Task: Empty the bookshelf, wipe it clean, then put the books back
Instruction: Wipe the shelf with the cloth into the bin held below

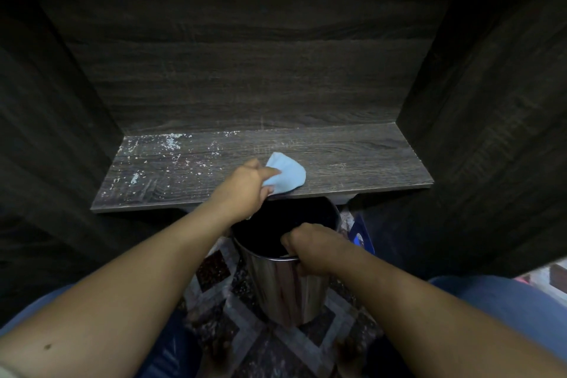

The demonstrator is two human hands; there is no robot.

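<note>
- Cloth [287, 175], pale blue and bunched, is pinched in the left hand [245, 186]. The fingers and thumb curl round its near corner. The rest fans out beyond and to the right of the knuckles, lying flat on the shelf [352, 159].
- That shelf is a dark, wood-grained board. It runs under and beyond the left hand, which sits over its front edge at about the middle of its width.
- White specks [165, 147] and flakes lie scattered on the board to the left of the left hand and beyond it, thickest toward the back left corner. To the right of the cloth the board shows grain with faint scratches.
- The right hand [313, 247] is lower than the left and nearer the person. It grips the near rim of a shiny metal bin [282, 288], fingers curled over the edge.
- The bin stands upright on the patterned floor [245, 331]. Its dark open mouth is just below the left hand, and its far rim is tucked under the front edge of the board.
- The back panel [245, 70] rises beyond both hands, with dark side walls to either side of them.
- A blue plastic thing [360, 233] shows just right of the right hand, partly hidden behind the bin. I cannot tell what it is.
- Blue-clad knees [491, 301] flank the forearms.
</note>
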